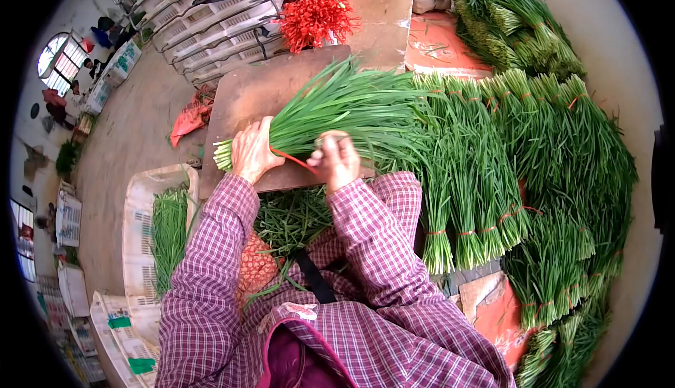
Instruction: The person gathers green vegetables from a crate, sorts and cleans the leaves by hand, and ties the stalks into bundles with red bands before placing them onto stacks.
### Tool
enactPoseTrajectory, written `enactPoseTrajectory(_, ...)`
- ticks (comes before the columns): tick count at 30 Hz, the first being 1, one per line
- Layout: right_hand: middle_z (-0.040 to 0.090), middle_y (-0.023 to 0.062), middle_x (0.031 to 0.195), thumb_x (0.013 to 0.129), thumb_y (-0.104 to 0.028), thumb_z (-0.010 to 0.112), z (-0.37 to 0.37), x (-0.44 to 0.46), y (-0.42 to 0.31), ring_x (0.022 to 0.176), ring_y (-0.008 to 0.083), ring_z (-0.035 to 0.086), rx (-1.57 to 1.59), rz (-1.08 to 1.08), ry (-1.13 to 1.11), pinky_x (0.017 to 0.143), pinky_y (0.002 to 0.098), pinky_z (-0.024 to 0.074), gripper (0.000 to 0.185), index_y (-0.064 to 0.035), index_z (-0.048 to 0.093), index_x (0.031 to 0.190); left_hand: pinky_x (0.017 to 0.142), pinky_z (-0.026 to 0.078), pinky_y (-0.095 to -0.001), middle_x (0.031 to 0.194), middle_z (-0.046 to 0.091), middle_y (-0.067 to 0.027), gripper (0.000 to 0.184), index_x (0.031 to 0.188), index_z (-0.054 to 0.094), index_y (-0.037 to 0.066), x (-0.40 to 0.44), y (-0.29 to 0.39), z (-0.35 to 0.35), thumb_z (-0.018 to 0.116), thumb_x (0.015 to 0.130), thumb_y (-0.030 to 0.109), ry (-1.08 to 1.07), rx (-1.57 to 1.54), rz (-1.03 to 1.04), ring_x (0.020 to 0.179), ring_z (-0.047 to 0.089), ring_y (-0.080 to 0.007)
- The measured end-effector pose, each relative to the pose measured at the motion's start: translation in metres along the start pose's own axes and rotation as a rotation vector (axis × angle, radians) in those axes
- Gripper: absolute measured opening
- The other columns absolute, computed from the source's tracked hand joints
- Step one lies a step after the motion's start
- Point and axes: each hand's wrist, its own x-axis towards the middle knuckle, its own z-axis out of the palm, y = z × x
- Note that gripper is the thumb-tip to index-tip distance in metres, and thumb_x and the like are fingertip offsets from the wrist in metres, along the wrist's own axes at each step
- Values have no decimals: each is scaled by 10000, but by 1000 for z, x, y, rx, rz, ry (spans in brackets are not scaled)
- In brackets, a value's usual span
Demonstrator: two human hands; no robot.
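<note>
A bunch of green garlic chives [344,110] lies across a brown board [242,96], its pale cut ends to the left. My left hand [252,150] is closed over the bunch near those ends, pressing it on the board. A red tie [295,160] stretches from beside my left thumb to my right hand [336,159]. The fingers of my right hand are pinched on the end of this tie, just in front of the bunch. How the tie passes under the bunch is hidden.
Many tied chive bunches [485,170] lie in rows at right. Red ties [318,16] are heaped behind the board. White crates [211,29] are stacked at back left. A white basket [133,212] holds loose greens. More loose leaves [292,215] lie over my lap.
</note>
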Motion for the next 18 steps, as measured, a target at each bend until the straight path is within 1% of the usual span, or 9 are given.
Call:
enactPoseTrajectory(1,549,6,794,963,-141,570,5,0,-25,656,86,547,84,-22,36,625,268,544,116,-48,549,1030,831,463,-439,1003,635,-149,717,1153,505,94,-4,-4,-1,830,533,250,1,-2,-1,965,605,-341)
enactPoseTrajectory(3,583,18,807,959,-134,561,10,-6,-71,665,90,568,-136,-269,-99,621,264,542,119,-40,572,1032,856,453,-431,1019,631,-128,719,1169,507,106,-12,-9,-3,827,539,239,92,25,-6,989,596,-323)
enactPoseTrajectory(5,637,59,880,940,-145,578,25,-30,-119,717,105,610,-548,-87,-447,632,264,536,154,-21,602,1029,871,448,-420,1016,628,-111,718,1181,514,113,-19,-13,-10,826,547,246,159,43,-13,997,594,-303)
enactPoseTrajectory(7,674,133,891,908,-178,615,35,-44,-117,809,239,666,-848,-210,-978,712,363,536,200,-31,660,1037,878,449,-419,1018,625,-107,713,1194,518,109,-24,-19,-23,819,566,260,224,48,-31,994,596,-296)
enactPoseTrajectory(9,672,165,926,880,-241,645,34,-54,-113,854,323,660,-1056,-305,-1107,759,407,534,263,-51,663,1060,886,450,-412,1019,622,-102,700,1205,523,102,-32,-26,-36,806,589,277,249,60,-44,992,596,-293)
enactPoseTrajectory(11,673,154,937,856,-284,662,47,-35,-133,863,330,652,-1095,-476,-842,760,400,528,295,-64,667,1053,894,451,-405,1018,622,-100,701,1215,525,97,-42,-34,-48,796,598,288,329,100,-32,988,595,-294)
enactPoseTrajectory(12,666,126,890,874,-260,642,50,-20,-137,814,304,647,-1110,-645,-643,715,400,518,215,-86,673,997,894,451,-402,1011,620,-96,698,1211,536,91,-47,-36,-54,790,595,296,363,122,-35,979,594,-291)
enactPoseTrajectory(14,621,96,779,892,-202,610,59,1,-149,731,288,620,-1319,-691,-322,645,400,491,97,-123,665,898,895,451,-401,1008,619,-95,692,1209,539,87,-57,-38,-66,786,598,298,385,150,-35,976,594,-290)
enactPoseTrajectory(18,638,83,824,858,-198,641,64,37,-139,809,283,623,-1421,-753,-209,693,414,491,94,-117,665,899,896,449,-397,998,613,-98,657,1206,550,72,-72,-47,-81,760,628,303,432,187,-17,964,590,-286)
